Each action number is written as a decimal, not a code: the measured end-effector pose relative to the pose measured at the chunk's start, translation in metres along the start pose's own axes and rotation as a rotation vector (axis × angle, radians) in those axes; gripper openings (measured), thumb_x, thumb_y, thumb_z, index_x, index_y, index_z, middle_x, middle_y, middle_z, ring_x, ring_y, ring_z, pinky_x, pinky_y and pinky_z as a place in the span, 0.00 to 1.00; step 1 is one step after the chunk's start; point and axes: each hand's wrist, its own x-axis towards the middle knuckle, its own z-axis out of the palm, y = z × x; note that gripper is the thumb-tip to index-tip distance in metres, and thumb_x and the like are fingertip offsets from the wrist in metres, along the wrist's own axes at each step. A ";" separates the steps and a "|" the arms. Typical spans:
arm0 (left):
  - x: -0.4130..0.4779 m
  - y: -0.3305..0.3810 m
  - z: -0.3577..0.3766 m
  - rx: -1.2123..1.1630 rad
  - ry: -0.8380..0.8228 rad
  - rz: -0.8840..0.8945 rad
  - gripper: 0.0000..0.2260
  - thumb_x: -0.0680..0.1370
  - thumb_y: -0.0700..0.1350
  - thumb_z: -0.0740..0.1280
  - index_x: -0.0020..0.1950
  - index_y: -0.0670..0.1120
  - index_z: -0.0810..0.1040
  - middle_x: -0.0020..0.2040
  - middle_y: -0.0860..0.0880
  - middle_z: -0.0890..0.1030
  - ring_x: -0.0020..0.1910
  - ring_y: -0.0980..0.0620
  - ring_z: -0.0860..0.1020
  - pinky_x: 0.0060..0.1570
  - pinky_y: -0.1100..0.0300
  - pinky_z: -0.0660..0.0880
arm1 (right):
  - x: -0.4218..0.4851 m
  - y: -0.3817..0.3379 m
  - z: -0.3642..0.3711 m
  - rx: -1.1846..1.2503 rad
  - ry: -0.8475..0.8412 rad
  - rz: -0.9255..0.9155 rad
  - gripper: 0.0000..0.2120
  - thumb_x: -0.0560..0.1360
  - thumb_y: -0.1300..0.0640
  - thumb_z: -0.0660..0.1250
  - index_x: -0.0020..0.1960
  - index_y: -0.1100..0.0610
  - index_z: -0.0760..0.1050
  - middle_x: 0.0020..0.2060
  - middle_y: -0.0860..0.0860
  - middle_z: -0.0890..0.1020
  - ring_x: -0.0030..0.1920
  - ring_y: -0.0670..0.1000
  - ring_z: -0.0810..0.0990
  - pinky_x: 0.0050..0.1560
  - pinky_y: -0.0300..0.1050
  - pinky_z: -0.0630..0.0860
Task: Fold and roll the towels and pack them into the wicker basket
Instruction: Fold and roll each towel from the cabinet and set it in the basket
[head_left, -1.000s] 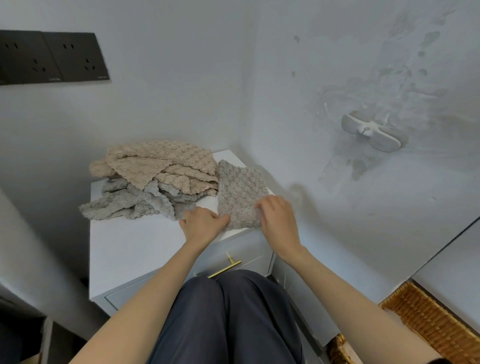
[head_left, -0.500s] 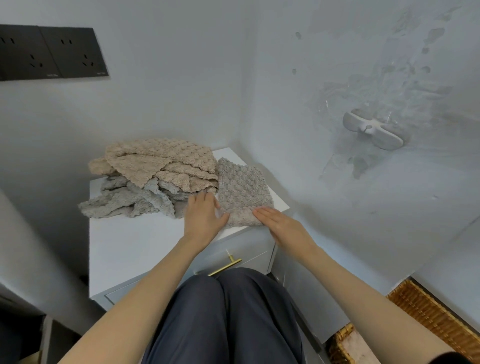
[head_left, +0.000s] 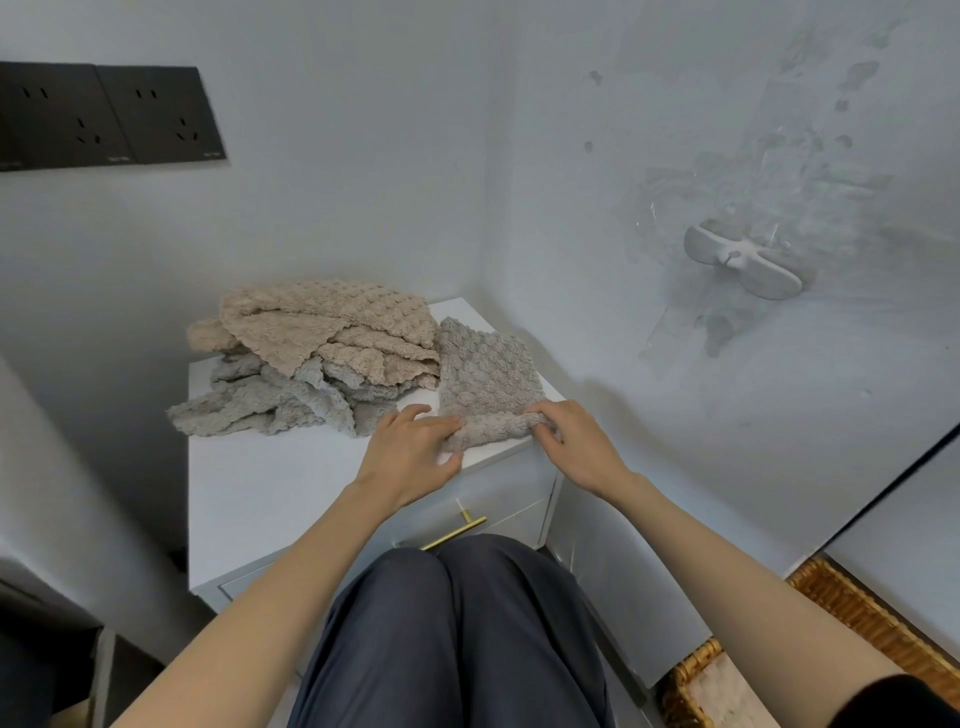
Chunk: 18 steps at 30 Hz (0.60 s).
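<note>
A folded grey-brown towel (head_left: 485, 376) lies as a narrow strip at the right end of the white cabinet top (head_left: 270, 483). Its near end is curled up into the start of a roll. My left hand (head_left: 413, 449) pinches the left side of that curled end, and my right hand (head_left: 576, 441) grips the right side with curled fingers. A heap of loose towels lies behind to the left: beige towels (head_left: 327, 322) on top, grey towels (head_left: 270, 400) beneath. The wicker basket (head_left: 852, 618) shows in part on the floor at the lower right.
The cabinet stands in a corner with walls behind and to the right. A brass drawer handle (head_left: 454, 530) sits just above my knees (head_left: 457, 639). Black wall sockets (head_left: 109, 117) hang at the upper left; a white wall hook (head_left: 740, 260) at the right.
Both hands lay flat on the towel's near end half a second ago. Now they have curled that end up and over, and the roll has begun.
</note>
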 end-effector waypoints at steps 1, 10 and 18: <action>0.002 0.001 -0.001 -0.029 0.016 -0.008 0.19 0.78 0.52 0.60 0.70 0.54 0.71 0.67 0.56 0.74 0.70 0.50 0.64 0.66 0.52 0.61 | 0.001 0.000 0.000 0.029 0.004 0.012 0.12 0.80 0.57 0.58 0.61 0.52 0.75 0.52 0.50 0.79 0.56 0.49 0.70 0.47 0.38 0.63; 0.011 -0.002 0.000 -0.420 0.051 -0.201 0.19 0.77 0.54 0.65 0.33 0.43 0.72 0.32 0.44 0.77 0.33 0.48 0.73 0.35 0.56 0.65 | 0.001 -0.004 -0.005 0.221 0.117 0.266 0.10 0.78 0.52 0.63 0.39 0.53 0.72 0.34 0.49 0.70 0.40 0.49 0.68 0.41 0.43 0.64; 0.015 0.007 0.001 -0.406 0.070 -0.347 0.25 0.78 0.57 0.62 0.23 0.51 0.60 0.21 0.55 0.63 0.31 0.49 0.72 0.48 0.50 0.71 | 0.005 -0.012 -0.005 0.062 0.149 0.398 0.19 0.76 0.45 0.65 0.34 0.57 0.71 0.30 0.51 0.74 0.35 0.53 0.73 0.38 0.46 0.68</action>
